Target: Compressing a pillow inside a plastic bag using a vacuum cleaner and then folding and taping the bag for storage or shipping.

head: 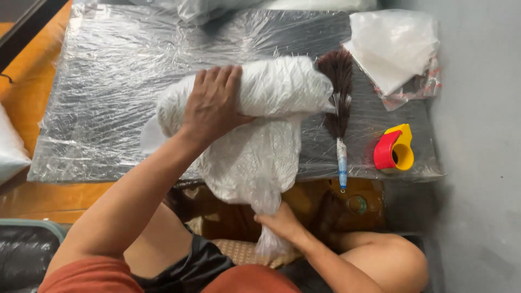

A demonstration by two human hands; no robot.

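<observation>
1. The white bundle in a clear plastic bag [255, 130] lies across the near middle of the tabletop [108, 81], which is covered with wrinkled clear film; its lower part hangs over the near edge toward the person's lap.
2. Risk, as I judge it: the overhanging part looks heavy and the film beneath is slick, so the bundle could slide off the near edge if the top hand eases up.
3. The thin bag is stretched at its neck; a hard pull there could tear the plastic or let the neck slip out of the fingers.
4. The feather duster [337, 103] lies just to the right of the bundle, its dark feathers touching or nearly touching the bundle's right end. A roll to the right could push it toward the red and yellow tape dispenser [394, 149], which sits near the right near corner.
5. Left hand [213, 103]: its grip is spread wide, palm down, fingers draped over the top of the bundle, pressing rather than pinching.
6. Right hand [282, 222]: below the near edge, its grip is closed around the gathered neck of the bag; the fingertips are hidden, so how tight I cannot tell.
7. A folded plastic sheet [393, 46] rests at the far right, well apart.
</observation>
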